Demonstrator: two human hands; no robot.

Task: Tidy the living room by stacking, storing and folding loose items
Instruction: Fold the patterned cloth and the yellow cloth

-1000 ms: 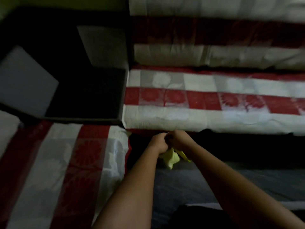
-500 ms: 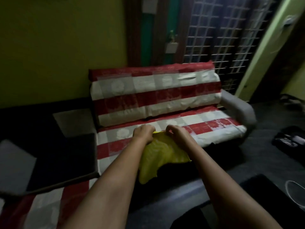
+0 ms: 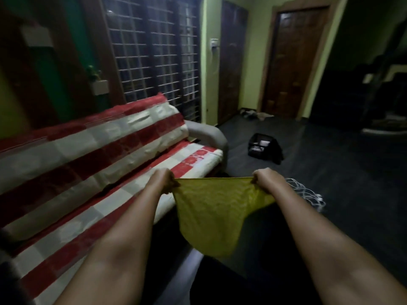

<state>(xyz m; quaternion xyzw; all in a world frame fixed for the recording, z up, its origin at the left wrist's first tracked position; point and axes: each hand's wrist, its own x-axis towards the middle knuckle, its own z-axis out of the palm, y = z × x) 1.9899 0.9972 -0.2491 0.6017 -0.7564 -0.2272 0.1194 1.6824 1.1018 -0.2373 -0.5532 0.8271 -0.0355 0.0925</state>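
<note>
Now the left hand (image 3: 164, 180) and right hand (image 3: 263, 179) are pinching the top corners of a yellow cloth (image 3: 214, 213), stretching flat what was bunched moments ago, beside the striped sofa's (image 3: 105, 155) front edge, ready for folding.

A dim living room in a home. A sofa (image 3: 105, 164) draped in a red-and-white striped cover stands against a wall with a tall grilled window (image 3: 152, 56) behind it. Green-painted walls hold two dark wooden doors (image 3: 293, 62), and the dark floor (image 3: 330, 183) carries a small black crate (image 3: 263, 146) and some loose clothes (image 3: 255, 114) by the doorway
</note>
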